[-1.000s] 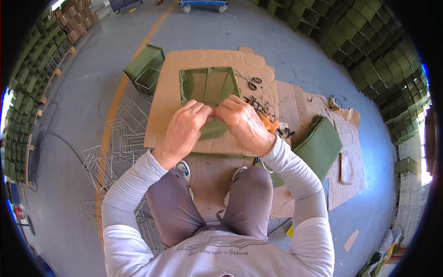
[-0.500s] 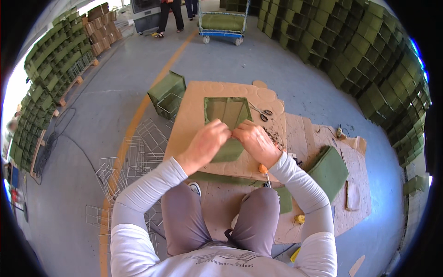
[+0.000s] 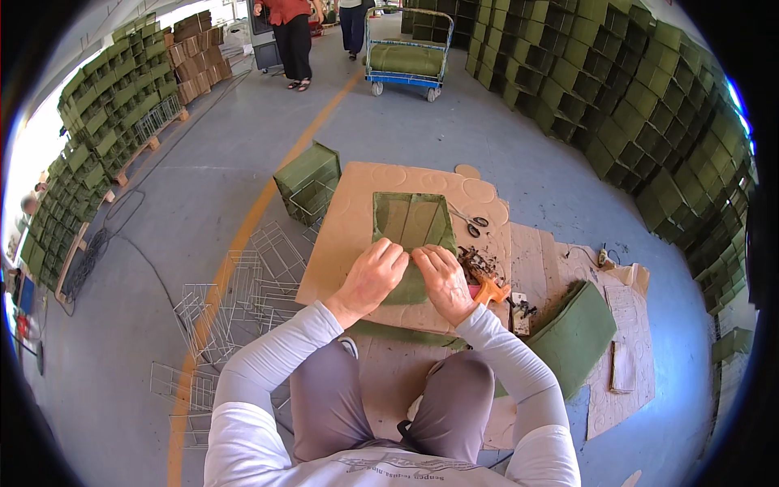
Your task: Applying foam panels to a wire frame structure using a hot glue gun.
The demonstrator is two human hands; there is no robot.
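Note:
A green fabric box (image 3: 403, 294), open at the top, lies on a cardboard sheet (image 3: 329, 272) in front of me. Over its near rim, my left hand (image 3: 372, 277) is closed in a pinch. My right hand (image 3: 443, 282) pinches beside it, with a small gap between the two sets of fingertips. Whatever is between the fingers is too small or hidden to make out. Close to my right wrist lies an orange-handled tool (image 3: 491, 290). Small dark pieces (image 3: 480, 261) are scattered past it, and black-handled scissors (image 3: 475, 219) rest near the box's right side.
Wire frames (image 3: 243, 296) are heaped on the floor at left, beside another green box (image 3: 308, 180). Folded green fabric (image 3: 574, 337) lies at right. Stacked green boxes (image 3: 600, 73) line the right side. Beyond, a blue cart (image 3: 406, 77) and two people (image 3: 294, 49) stand.
The view has shifted, so the scene sits lower. My fingertips have drawn slightly apart at the box's near rim. More of the orange-handled tool shows beside my right wrist.

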